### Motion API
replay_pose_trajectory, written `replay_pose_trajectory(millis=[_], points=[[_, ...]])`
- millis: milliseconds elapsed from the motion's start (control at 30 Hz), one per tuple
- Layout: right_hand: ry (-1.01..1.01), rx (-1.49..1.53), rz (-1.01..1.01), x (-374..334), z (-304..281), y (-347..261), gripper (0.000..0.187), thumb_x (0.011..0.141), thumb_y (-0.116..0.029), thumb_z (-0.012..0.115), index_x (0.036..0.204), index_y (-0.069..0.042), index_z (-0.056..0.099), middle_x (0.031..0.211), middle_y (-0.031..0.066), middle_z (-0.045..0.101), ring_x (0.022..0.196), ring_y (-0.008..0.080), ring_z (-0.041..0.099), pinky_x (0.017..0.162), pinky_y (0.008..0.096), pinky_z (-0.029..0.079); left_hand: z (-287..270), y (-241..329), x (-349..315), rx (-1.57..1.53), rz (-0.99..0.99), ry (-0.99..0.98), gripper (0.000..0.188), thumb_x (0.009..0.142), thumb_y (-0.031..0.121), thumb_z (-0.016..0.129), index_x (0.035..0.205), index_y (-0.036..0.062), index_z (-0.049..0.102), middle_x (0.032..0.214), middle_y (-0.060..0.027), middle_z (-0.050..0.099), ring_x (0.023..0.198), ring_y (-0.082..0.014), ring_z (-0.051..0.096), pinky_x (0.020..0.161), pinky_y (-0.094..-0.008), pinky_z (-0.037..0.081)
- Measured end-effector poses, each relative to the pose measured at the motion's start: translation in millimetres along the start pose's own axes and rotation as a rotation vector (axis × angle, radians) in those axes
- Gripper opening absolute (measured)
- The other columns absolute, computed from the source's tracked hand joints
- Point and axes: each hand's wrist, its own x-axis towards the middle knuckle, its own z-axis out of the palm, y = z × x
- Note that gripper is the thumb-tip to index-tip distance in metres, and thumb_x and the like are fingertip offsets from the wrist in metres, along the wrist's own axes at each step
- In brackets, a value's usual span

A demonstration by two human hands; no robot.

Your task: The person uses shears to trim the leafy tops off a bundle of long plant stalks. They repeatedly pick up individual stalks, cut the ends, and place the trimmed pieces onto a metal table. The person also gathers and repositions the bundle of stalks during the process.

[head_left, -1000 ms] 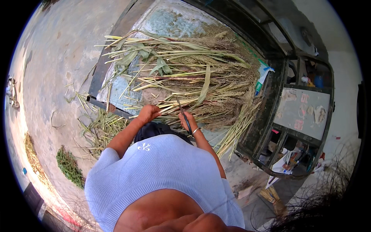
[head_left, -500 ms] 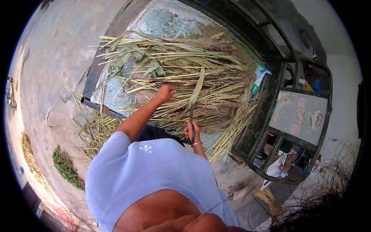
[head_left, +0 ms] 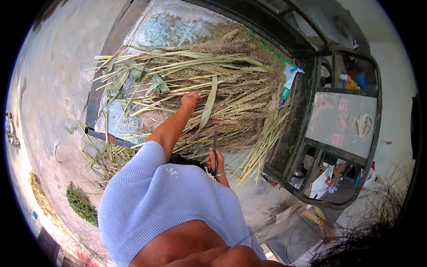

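A big pile of dry grain stalks with green leaves lies across a flat cart bed. My left hand is stretched far out into the pile, its fingers closed around a thin reddish stalk. My right hand stays close to my body at the pile's near edge. It grips dark scissors whose blades point up toward the stalks. My light blue sweater fills the lower middle and hides what is beneath it.
The cart's dark metal frame and cab stand at the right, with a blue-and-white bottle at the bed's edge. Loose cut stalks lie on the concrete ground at the left, near a green clump.
My left hand has reached farther up into the pile. My right hand with the scissors has drawn back from the stalks toward my body.
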Motion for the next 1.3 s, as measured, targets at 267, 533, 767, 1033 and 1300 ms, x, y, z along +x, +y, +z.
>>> replay_pose_trajectory(millis=[267, 533, 767, 1033, 1300], points=[[-0.008, -0.095, 0.009, 3, 13, -1, 0.024, 0.087, -0.023, 0.053, 0.105, -0.007, 0.051, 0.058, 0.0014, 0.05, 0.042, 0.0061, 0.043, 0.035, 0.0208, 0.034, 22, 2, 17, -0.019, 0.143, 0.162, 0.031, 0.071, 0.009, 0.072, 0.098, 0.0005, 0.057, 0.079, -0.0057, 0.058, 0.064, -0.0138, 0.05, 0.059, -0.0308, 0.043], [0.065, -0.143, -0.01, 0, 2, 15, 0.024, 0.084, -0.02, 0.058, 0.103, -0.006, 0.052, 0.055, 0.0005, 0.049, 0.04, 0.0077, 0.043, 0.033, 0.0211, 0.033, 22, 2, 19, 0.21, 0.293, 0.151, 0.008, 0.071, 0.009, 0.071, 0.074, 0.0045, 0.066, 0.062, 0.0006, 0.058, 0.05, -0.0089, 0.047, 0.046, -0.0268, 0.038], [0.01, 0.128, 0.096, 10, 0, 8, 0.025, 0.084, -0.019, 0.058, 0.105, -0.007, 0.052, 0.055, 0.0004, 0.049, 0.04, 0.0071, 0.043, 0.033, 0.0213, 0.033, -16, -2, 4, -0.018, 0.315, -0.115, 0.009, 0.07, 0.01, 0.071, 0.068, 0.0039, 0.064, 0.06, 0.0019, 0.057, 0.05, -0.0058, 0.046, 0.047, -0.024, 0.039], [-0.311, -0.486, -0.29, 41, 24, 25, 0.041, 0.084, -0.031, 0.06, 0.11, -0.001, 0.048, 0.073, 0.0053, 0.057, 0.062, 0.0134, 0.054, 0.056, 0.0257, 0.045, -131, -10, -99, 0.251, 0.455, -0.232, 0.011, 0.071, 0.009, 0.071, 0.069, 0.0015, 0.063, 0.063, 0.0008, 0.059, 0.057, -0.0048, 0.049, 0.054, -0.021, 0.041], [-0.438, -0.708, -0.22, 44, 99, 4, 0.036, 0.082, -0.034, 0.06, 0.091, 0.0, 0.055, 0.071, 0.0065, 0.057, 0.063, 0.0163, 0.053, 0.058, 0.03, 0.043, -191, -39, -162, 0.387, 0.576, -0.219, 0.012, 0.071, 0.009, 0.07, 0.069, 0.0002, 0.063, 0.066, -0.0038, 0.058, 0.063, -0.0089, 0.053, 0.057, -0.0237, 0.043]])
